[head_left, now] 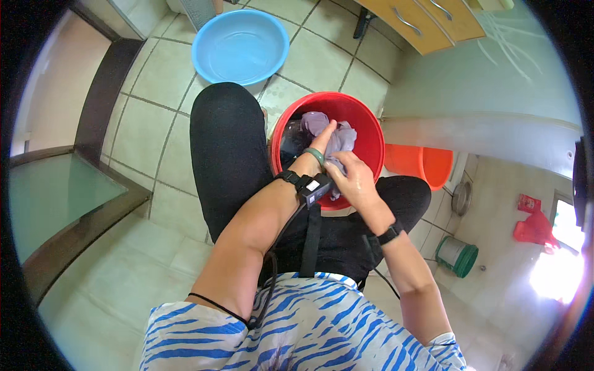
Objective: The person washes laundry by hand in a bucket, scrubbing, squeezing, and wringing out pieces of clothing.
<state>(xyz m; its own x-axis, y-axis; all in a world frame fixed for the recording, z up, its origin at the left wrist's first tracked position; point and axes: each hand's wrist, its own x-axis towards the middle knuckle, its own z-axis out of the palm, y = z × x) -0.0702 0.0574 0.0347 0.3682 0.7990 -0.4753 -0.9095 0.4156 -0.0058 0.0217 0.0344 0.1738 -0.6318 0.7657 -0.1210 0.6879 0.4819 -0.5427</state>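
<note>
A wet-looking, pale lavender cloth (342,140) is bunched up inside a red bucket (367,127) between my knees. My left hand (324,137), with a green bangle at the wrist, reaches into the bucket and grips the cloth, which bulges out on both sides of it. Most of its fingers are hidden. Close beside the left wrist, my right hand (357,180) is closed on the near part of the cloth, fingers bent, its skin wet. Dark water or dark material shows at the bucket's left inside.
A light blue basin (240,48) stands on the tiled floor ahead. To the right are an orange bucket (437,167), a round metal lid or pan (461,198) and a green bucket (465,260). A yellow drawer cabinet (427,25) is at the far right, a dark-framed glass door (68,198) at left.
</note>
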